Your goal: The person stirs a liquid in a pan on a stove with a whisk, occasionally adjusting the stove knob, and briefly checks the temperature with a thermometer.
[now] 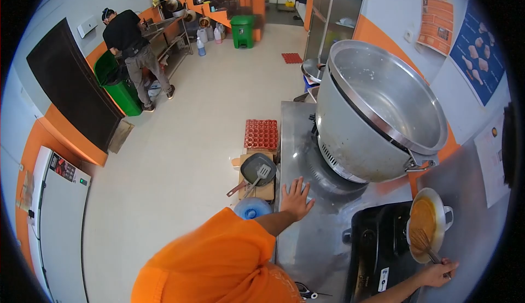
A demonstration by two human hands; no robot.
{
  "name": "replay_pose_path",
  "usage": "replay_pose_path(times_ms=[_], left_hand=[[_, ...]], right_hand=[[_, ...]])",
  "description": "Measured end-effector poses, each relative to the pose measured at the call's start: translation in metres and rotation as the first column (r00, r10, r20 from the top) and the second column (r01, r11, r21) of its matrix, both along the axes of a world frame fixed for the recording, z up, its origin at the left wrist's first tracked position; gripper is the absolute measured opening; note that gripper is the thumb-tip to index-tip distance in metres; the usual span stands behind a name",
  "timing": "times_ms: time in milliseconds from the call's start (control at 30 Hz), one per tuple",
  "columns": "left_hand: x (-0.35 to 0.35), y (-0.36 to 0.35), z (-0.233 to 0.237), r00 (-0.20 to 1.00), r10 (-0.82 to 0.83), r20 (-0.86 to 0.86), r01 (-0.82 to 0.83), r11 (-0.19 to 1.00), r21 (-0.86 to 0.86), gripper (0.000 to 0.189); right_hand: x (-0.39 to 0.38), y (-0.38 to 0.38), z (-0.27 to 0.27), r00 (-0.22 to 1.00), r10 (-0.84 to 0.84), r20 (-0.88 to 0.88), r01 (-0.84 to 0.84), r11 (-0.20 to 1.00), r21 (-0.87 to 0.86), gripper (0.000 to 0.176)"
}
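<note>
Now the right grip [442, 273] pinches the whisk [422, 242] inside the pan [441, 207], left grip [296, 200] spread on the surface [317, 232] left of the pan.

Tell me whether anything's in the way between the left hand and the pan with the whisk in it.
Nothing tall visible stands directly between the left hand and the pan. Part of the low black stove lies along the way, and the big metal pot rises beside it.
</note>
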State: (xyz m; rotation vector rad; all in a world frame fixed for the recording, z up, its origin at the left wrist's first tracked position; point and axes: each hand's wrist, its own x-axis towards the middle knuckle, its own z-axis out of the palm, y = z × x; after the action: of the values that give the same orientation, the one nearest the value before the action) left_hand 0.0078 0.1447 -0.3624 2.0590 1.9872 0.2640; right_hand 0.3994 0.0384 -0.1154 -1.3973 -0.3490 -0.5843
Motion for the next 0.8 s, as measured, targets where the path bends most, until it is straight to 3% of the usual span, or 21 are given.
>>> replay_pose_path(times_ms=[67,167,267,367,467,567,800], left_hand=[[0.001,0.001,-0.004,1.000,0.000,-0.006,0.000,1.000,0.013,0.069],[0.001,0.002,-0.005,1.000,0.002,-0.013,-0.001,1.000,0.008,0.069],[0.000,0.001,-0.001,1.000,-0.006,-0.009,0.006,1.000,0.001,0.069],[0.000,0.001,-0.004,1.000,-0.005,0.006,0.005,1.000,0.013,0.069],[0.000,0.001,-0.003,1.000,-0.003,-0.008,0.003,1.000,0.009,0.069],[0.001,0.002,-0.005,1.000,0.000,-0.007,0.000,1.000,0.008,0.069],[0.002,0.002,-0.002,0.998,0.011,-0.056,-0.010,1.000,0.013,0.067]], right_hand=[[0.002,-0.002,0.000,1.000,0.017,0.024,-0.016,1.000,-0.014,0.043],[0.000,-0.003,0.003,0.995,0.090,0.044,-0.096,0.985,0.143,0.040],[0.005,-0.008,-0.003,1.000,0.013,0.022,-0.012,1.000,-0.023,0.039],[0.011,-0.006,-0.008,0.991,0.121,0.055,-0.128,0.982,0.139,0.039],[-0.001,-0.005,-0.002,1.000,0.006,0.000,-0.006,0.999,0.046,0.037],[0.007,-0.007,-0.007,0.991,0.117,0.059,-0.124,0.983,0.137,0.035],[0.000,0.000,0.001,0.995,0.071,-0.068,-0.059,0.985,0.163,0.035]])
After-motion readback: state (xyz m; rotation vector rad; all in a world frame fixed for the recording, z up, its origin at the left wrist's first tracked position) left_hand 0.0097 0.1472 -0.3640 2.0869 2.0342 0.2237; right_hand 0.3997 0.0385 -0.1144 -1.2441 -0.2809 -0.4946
